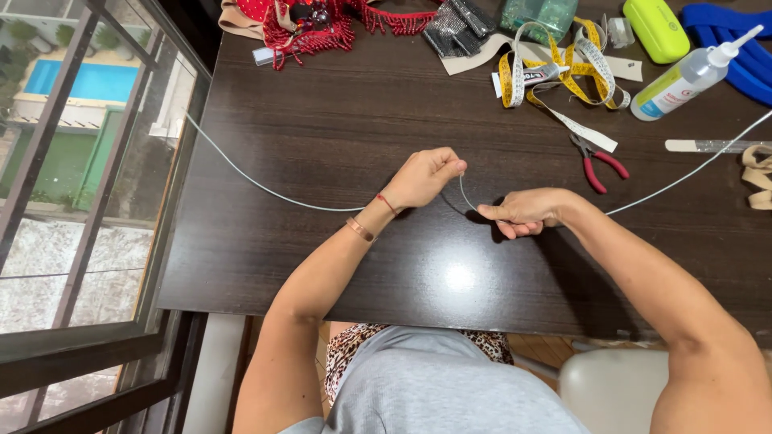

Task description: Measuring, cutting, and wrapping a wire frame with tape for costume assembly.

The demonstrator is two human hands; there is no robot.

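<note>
Nearest: grey shirt (450, 386) and leopard-print cloth (354, 354) at the near edge of the dark wooden worktop (322, 128). Just beyond, both hands over the worktop, close together but apart. Left hand (425, 178) closed, thumb and forefinger pinched on a thin pale wire (265, 186); copper bangle (359, 230) and red thread on that wrist. Right hand (523, 211) closed likewise, fingertips clamped on the same wire. Short curved stretch of wire between the two hands, bowed toward the near side. Rest of the wire laid across the worktop: one long run off to the left edge by the window, the other off to the right edge. Farther back, red-handled pliers (595, 163) near the right run of wire. Beyond these, yellow and white tape measure (563, 72) in a loose tangle, white squeeze bottle (691, 76) on its side just beside it. At the far edge, red fringed fabric (310, 24), lime-green case (658, 29), blue cloth (736, 44).
</note>
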